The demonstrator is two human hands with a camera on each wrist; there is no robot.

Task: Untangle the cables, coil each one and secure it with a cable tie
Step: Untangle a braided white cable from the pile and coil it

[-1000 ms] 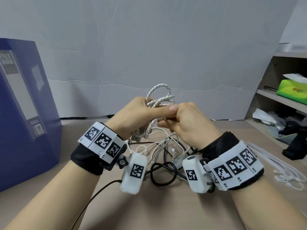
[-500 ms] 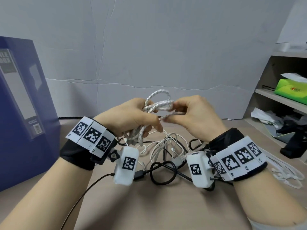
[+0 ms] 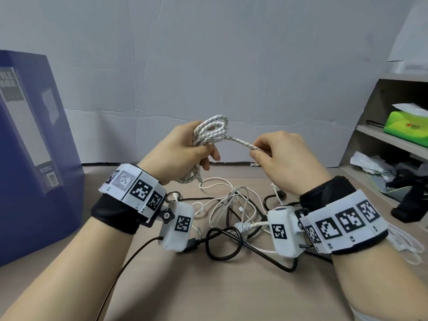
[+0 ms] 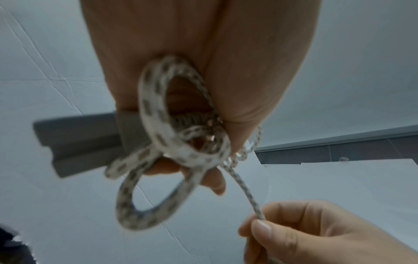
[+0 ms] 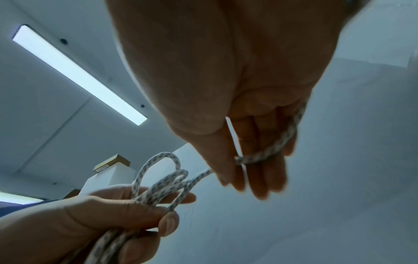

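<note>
Now your left hand (image 3: 178, 154) grips the braided cable (image 3: 209, 132) coil; its free strand runs rightward into your right hand's (image 3: 278, 156) pinch.

A tall dark blue file box (image 3: 34, 144) with a grey spine label stands upright at the left edge of the tan tabletop (image 3: 208, 293). Creased white paper sheeting (image 3: 208, 66) covers the wall along the far edge. Past the right edge, a pale wooden shelf unit (image 3: 391, 140) holds a lime-green tissue pack (image 3: 407, 126) above crumpled white papers (image 3: 368, 164). A long ceiling strip light (image 5: 76, 73) glows overhead.
</note>
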